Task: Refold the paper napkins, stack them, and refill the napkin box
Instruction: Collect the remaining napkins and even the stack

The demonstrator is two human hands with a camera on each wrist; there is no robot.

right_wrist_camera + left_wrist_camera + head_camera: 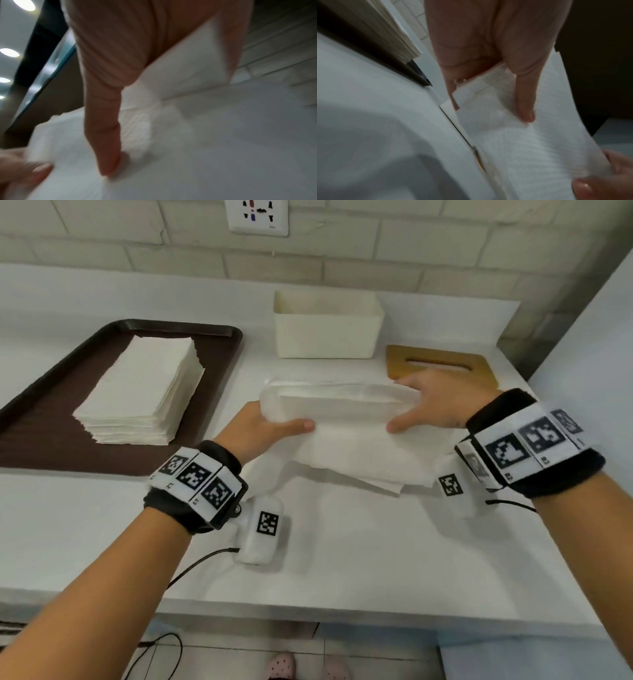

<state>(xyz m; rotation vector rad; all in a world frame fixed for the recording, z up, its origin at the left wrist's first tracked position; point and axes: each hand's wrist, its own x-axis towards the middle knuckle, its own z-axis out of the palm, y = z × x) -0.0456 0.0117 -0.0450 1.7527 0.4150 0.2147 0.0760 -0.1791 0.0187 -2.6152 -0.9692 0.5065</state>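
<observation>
Both hands hold one white paper napkin (342, 416) just above the counter, its far edge curled over toward me. My left hand (274, 422) pinches the left end, thumb on top and fingers underneath. At the right end my right hand (411, 409) pinches it the same way. In the left wrist view the left hand (496, 94) grips the napkin (530, 148). In the right wrist view the right hand (137, 94) grips the napkin (188, 135). More loose napkins (370, 470) lie flat beneath. A stack of folded napkins (144, 392) sits on a brown tray (51, 433). The cream napkin box (329, 333) stands open behind.
The box's wooden lid (445, 364) with a slot lies flat at the right of the box. A brick wall with a socket (258, 215) runs along the back. A white side wall (589, 344) closes the right. The counter's front edge (342, 614) is near me.
</observation>
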